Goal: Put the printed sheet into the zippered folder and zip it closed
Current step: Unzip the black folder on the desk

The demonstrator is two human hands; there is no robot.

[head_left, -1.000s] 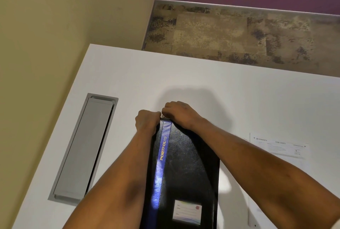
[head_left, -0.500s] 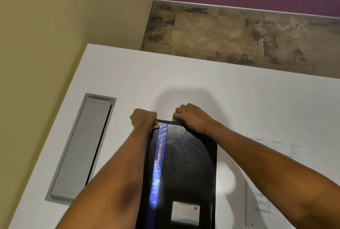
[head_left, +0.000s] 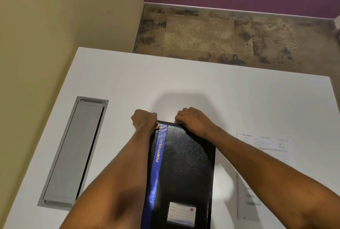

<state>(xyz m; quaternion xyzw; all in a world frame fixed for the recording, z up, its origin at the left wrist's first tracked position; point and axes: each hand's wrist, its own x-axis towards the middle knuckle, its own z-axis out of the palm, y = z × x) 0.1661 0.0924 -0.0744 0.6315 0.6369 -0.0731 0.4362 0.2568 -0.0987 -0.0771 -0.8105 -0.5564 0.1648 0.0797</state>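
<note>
Black folder (head_left: 184,164), blue stripe, gold "PORTFOLIO", flat on white table (head_left: 202,85); left hand (head_left: 144,120) grips its far-left corner, right hand (head_left: 193,120) curled over far edge, seemingly pinching it; printed sheet (head_left: 265,141) lies to its right, text unreadable.

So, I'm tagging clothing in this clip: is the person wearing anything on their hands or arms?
Nothing shows. The left hand and right hand have no gloves or watch; the fingers curl away, so rings cannot be ruled out. The left forearm and right forearm show no sleeve.
</note>
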